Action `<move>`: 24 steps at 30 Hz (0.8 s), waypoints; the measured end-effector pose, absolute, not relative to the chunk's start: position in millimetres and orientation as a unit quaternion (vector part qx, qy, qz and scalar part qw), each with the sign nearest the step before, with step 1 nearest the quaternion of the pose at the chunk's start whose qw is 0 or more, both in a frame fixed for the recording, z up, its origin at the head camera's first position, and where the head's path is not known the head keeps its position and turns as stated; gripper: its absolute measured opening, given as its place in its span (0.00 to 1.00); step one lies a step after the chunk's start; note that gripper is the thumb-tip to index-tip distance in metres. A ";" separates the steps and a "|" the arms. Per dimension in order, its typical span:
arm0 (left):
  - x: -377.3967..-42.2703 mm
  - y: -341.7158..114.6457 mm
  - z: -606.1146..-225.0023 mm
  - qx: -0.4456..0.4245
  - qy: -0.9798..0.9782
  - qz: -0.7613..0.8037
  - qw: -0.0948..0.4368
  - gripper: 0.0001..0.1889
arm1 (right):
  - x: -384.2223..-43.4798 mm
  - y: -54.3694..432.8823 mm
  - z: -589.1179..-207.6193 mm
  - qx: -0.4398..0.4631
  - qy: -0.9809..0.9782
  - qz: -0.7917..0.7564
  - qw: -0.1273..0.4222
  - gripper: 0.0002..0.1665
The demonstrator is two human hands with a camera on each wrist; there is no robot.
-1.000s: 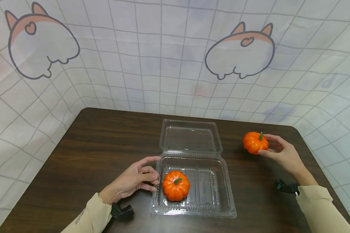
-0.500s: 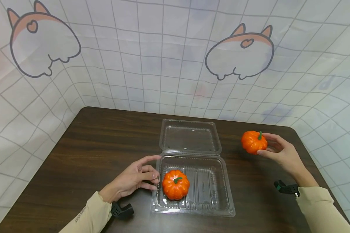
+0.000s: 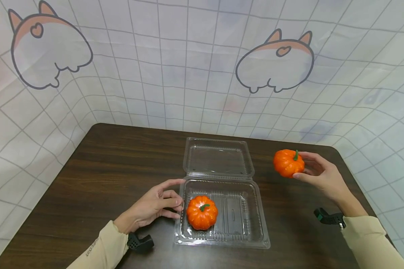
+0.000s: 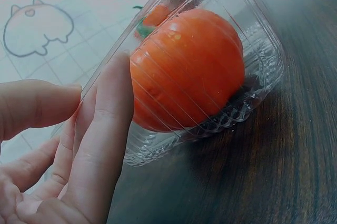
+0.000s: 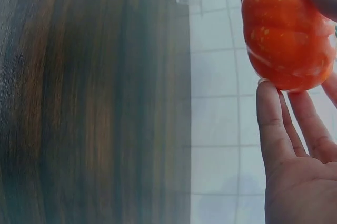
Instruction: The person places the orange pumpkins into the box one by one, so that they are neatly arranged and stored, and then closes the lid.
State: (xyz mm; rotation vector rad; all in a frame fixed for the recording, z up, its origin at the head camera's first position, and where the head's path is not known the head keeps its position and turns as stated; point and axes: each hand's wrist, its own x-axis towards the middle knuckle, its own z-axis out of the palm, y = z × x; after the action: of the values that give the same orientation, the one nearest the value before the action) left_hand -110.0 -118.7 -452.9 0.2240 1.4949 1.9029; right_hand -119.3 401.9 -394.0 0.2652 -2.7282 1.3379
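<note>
An orange toy pumpkin (image 3: 288, 163) with a green stem is held up over the right side of the table. My right hand (image 3: 326, 178) pinches it between thumb and fingertips, as the right wrist view confirms. A second toy pumpkin (image 3: 202, 213) sits in the left part of a clear plastic clamshell container (image 3: 237, 244), its stem up. At the container's left rim is my left hand (image 3: 151, 206), with thumb and fingers pinching that edge. In the left wrist view, fingers (image 4: 108, 113) lie along the outside of the clear wall, beside the pumpkin within.
The container's transparent lid (image 3: 219, 158) lies folded back flat toward the far table edge. Under everything is a dark wood-grain table (image 3: 131, 157). A white gridded curtain (image 3: 175, 74) with cartoon animals hangs close behind and beside it.
My right hand has carried its pumpkin a little to the left and slightly up. The left hand stays at the container's rim, and the other pumpkin still rests inside.
</note>
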 end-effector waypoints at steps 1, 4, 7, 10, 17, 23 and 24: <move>-109.9 -118.7 -453.0 0.086 0.577 0.734 0.348 0.41 | -119.1 401.1 -393.1 0.092 -0.893 0.438 0.047 0.40; -109.8 -118.8 -452.9 0.087 0.576 0.735 0.348 0.41 | -118.0 398.2 -390.2 0.102 -0.893 0.435 0.053 0.40; -109.7 -119.0 -452.7 0.089 0.575 0.735 0.348 0.41 | -115.9 393.8 -386.6 0.108 -0.888 0.442 0.057 0.41; -109.5 -119.3 -452.3 0.089 0.575 0.735 0.348 0.41 | -113.7 388.3 -382.2 0.112 -0.884 0.449 0.058 0.41; -109.9 -119.5 -451.8 0.086 0.578 0.734 0.347 0.41 | -110.0 377.0 -374.9 0.123 -0.882 0.451 0.057 0.41; -110.2 -118.8 -452.1 0.084 0.575 0.736 0.348 0.41 | -107.0 370.0 -371.9 0.136 -0.877 0.459 0.053 0.40; -110.2 -118.7 -452.2 0.084 0.575 0.736 0.347 0.41 | -106.4 369.0 -371.4 0.137 -0.875 0.461 0.051 0.41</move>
State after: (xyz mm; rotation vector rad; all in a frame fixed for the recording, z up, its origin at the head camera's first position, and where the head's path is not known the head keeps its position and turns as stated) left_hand -110.2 -118.7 -452.2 0.2187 1.4902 1.9097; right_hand -106.4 369.0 -371.4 0.4164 -2.6648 1.4025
